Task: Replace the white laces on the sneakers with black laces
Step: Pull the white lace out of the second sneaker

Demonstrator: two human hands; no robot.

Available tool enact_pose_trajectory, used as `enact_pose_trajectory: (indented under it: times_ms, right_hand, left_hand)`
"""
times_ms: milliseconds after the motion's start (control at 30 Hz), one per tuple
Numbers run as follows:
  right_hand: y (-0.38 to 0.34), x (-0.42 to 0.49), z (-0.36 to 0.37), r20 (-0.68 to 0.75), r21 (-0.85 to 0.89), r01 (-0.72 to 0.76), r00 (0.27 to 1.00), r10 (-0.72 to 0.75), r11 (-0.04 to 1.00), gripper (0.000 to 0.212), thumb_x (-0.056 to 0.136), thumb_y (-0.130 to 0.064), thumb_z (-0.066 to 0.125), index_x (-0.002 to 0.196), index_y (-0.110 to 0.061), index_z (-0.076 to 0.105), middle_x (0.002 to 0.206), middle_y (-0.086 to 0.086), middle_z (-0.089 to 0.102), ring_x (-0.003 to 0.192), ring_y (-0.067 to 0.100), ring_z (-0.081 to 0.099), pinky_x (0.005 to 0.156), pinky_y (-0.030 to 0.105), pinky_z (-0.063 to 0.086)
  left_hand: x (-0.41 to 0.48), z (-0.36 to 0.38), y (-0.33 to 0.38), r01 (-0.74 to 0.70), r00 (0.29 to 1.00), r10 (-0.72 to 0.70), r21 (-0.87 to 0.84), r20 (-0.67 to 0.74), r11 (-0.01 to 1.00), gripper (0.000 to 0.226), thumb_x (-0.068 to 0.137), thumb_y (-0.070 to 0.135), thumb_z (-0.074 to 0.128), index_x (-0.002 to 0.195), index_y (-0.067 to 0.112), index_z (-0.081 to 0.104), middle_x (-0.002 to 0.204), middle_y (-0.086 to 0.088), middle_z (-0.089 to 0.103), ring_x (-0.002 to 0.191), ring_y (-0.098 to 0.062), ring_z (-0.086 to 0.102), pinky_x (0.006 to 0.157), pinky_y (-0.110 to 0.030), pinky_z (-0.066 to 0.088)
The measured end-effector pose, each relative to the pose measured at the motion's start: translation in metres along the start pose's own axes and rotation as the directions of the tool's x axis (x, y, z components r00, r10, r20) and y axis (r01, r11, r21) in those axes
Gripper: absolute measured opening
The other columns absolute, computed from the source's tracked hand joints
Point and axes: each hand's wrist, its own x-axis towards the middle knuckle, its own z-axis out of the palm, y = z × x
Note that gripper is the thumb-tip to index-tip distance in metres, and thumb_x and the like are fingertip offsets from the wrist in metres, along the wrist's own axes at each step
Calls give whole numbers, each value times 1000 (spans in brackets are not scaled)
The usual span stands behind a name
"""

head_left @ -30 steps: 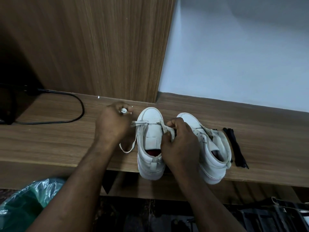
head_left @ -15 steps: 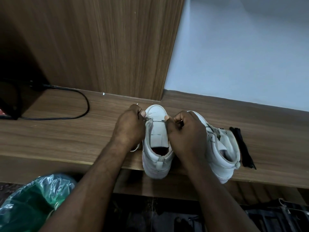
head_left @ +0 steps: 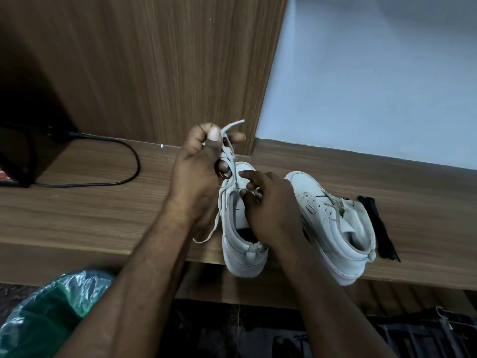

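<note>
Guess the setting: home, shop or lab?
Probably a home room, though that is a guess. A wood-laminate shelf runs along a plain painted wall, a black cable lies on the shelf, and a green plastic bag sits below it.

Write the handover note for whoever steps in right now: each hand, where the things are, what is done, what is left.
Left hand: grips the white lace, pulled up above the left sneaker.
Right hand: rests on that sneaker's tongue, fingers at the lace row near the toe; whether they pinch the lace cannot be told.
Things: both sneakers stand on the wooden shelf; the black laces lie bundled beside the right sneaker.
Done: the white lace is out of most eyelets; the right sneaker's eyelets look empty.
Left: pull this lace free, then thread black laces into both sneakers.
</note>
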Motion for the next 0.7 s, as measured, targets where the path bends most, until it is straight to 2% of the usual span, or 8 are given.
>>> enact_pose_trajectory:
  times_ms: [133,233,333,400,500,567,633,700]
  right_hand:
    - [3,1,1,38,-47,25,999,-23,999,33,96,-26,64,125,-41,68,120,-6,62,111,15,46,84,24,30]
    - [1,0,4,-22,-1,31,999,-31,1000,22,92,-19,68,108,-34,75,110,-7,66,107,18,52,86,27,37]
    - [-1,-3,5,-178,52,57,983,-47,997,20,88,-7,67,96,-24,73,100,-6,68,98,18,57,84,36,45]
    - [1,-6,6,-288,62,102,954,-80,993,18,87,-4,62,96,-18,70,98,-4,68,95,20,58,82,42,46]
    - [-1,-12,7,-453,66,201,879,-150,977,14,91,-8,56,101,-12,67,99,0,67,94,24,59,81,47,48]
    - [-6,-14,8,-502,53,340,822,-270,939,14,94,-10,55,101,-10,67,100,1,67,94,24,60,83,42,47]
    - [-11,-15,9,-505,28,442,780,-369,896,14,96,-10,55,102,-10,67,101,1,67,95,23,59,86,37,45]
    - [-10,-13,9,-492,52,414,802,-338,909,17,94,-7,57,107,-10,67,102,0,66,94,22,60,85,38,48]
  left_hand:
    - [-4,-4,10,41,998,-31,-173,63,984,20,110,18,42,91,16,50,66,1,48,50,-6,32,52,-25,28]
    - [-2,-14,9,-66,997,71,110,-36,992,17,106,24,53,90,19,57,63,5,46,52,-7,37,54,-31,28]
    - [0,-29,2,-145,978,205,620,-27,771,10,94,37,67,90,28,65,66,15,62,55,-2,53,57,-26,43]
    - [-1,-32,-3,-110,990,134,777,34,620,12,84,37,64,93,32,68,66,15,66,55,-4,57,58,-26,43]
    - [-1,-29,-7,-116,990,-17,869,142,481,32,74,33,58,102,34,72,82,10,71,72,-8,64,69,-28,47]
    - [-2,-25,-13,-200,971,-50,908,234,368,22,79,30,61,100,35,69,92,7,65,85,-12,61,73,-24,42]
    - [-1,-21,-21,-273,959,2,926,282,260,12,89,20,63,93,31,67,86,1,59,86,-19,58,66,-26,31]
    - [1,-18,-26,-277,961,93,927,262,252,12,93,13,62,87,21,68,84,-2,62,87,-24,60,67,-27,31]
